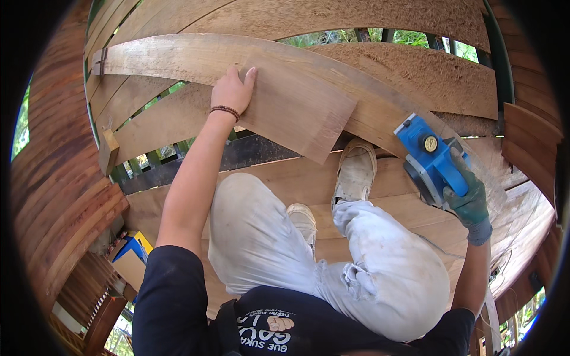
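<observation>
My left hand, bare with a brown bead bracelet at the wrist, grips the left edge of a short, wide wooden board. The thumb lies along that board's top face, and the fingers curl at its edge, partly hidden. Beneath the short board runs a long wooden plank, lying across from left to right. In a green work glove, my right hand is closed around the rear handle of a blue electric hand planer. The planer is at the right, over or beside the long plank's right part; contact cannot be told.
Wide boards strewn with shavings lie beyond, with gaps between them. A small wood block stands at the left. Stacked planks rise along the left side. A yellow and blue box sits lower left. My shoe is near the short board.
</observation>
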The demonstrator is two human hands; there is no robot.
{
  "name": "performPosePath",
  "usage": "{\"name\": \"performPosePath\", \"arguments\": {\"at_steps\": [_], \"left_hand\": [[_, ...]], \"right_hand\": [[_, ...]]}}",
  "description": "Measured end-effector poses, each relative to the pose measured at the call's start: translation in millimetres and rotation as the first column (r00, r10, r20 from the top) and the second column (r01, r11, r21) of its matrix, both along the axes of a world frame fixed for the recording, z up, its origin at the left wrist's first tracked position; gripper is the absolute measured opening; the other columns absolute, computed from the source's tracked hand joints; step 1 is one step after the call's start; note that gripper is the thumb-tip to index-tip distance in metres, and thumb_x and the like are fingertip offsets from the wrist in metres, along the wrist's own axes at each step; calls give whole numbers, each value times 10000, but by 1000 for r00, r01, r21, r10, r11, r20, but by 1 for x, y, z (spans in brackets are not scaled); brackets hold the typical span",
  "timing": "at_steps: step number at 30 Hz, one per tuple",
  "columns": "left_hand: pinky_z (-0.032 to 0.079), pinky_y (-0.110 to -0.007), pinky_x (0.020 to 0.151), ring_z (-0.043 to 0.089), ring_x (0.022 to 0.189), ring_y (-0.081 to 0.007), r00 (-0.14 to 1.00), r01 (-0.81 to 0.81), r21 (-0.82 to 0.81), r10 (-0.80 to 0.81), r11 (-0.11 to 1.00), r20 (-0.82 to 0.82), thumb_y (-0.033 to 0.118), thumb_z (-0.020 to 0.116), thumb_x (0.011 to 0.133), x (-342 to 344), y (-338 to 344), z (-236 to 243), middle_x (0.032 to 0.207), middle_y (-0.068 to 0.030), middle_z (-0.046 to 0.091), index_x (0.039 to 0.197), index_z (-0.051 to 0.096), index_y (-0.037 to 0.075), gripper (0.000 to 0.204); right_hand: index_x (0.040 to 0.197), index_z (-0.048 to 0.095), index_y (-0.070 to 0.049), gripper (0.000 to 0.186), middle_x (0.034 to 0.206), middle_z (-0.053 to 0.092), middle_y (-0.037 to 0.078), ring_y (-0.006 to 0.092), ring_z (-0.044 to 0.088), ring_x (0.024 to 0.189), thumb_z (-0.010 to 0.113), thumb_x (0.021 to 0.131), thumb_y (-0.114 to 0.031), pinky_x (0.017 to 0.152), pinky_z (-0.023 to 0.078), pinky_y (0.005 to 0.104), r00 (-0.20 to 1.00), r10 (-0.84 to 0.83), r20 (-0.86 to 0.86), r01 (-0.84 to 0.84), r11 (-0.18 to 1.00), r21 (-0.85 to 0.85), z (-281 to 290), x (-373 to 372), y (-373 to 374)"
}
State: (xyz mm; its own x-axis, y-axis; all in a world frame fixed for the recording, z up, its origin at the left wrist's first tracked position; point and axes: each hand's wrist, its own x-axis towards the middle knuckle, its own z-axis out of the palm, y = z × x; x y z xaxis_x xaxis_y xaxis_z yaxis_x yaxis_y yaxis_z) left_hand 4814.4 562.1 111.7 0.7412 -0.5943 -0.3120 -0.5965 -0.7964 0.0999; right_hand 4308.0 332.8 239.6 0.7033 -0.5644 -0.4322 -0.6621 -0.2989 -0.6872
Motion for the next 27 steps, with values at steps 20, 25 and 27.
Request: {"name": "performPosePath", "arguments": {"at_steps": [20,25,27], "left_hand": [[135,-558,1255,222,1557,-306,917,366,-356,-268,860,295,507,443,1038,20,-34,-66,1664,-96,313,1563,412,164,628],[137,-592,1243,243,1549,-326,911,386,-372,-284,844,300,500,457,1033,19,-35,-60,1659,-98,326,1560,423,185,615],[134,-607,1238,248,1546,-336,903,401,-366,-295,840,311,497,459,1033,20,-36,-59,1657,-99,331,1557,429,199,604]], "right_hand": [[1393,625,-51,595,1208,729,165,206,729,871,639,799,-30,793,588,347,1000,-12,12,11,997,76,2,112,65],[1373,636,-53,600,1247,718,156,246,737,832,634,774,-34,768,593,339,996,83,40,-77,988,-132,-9,125,67],[1374,635,-56,608,1255,715,153,256,738,825,632,766,-40,764,595,340,993,109,38,-102,984,-143,-13,131,65]]}}
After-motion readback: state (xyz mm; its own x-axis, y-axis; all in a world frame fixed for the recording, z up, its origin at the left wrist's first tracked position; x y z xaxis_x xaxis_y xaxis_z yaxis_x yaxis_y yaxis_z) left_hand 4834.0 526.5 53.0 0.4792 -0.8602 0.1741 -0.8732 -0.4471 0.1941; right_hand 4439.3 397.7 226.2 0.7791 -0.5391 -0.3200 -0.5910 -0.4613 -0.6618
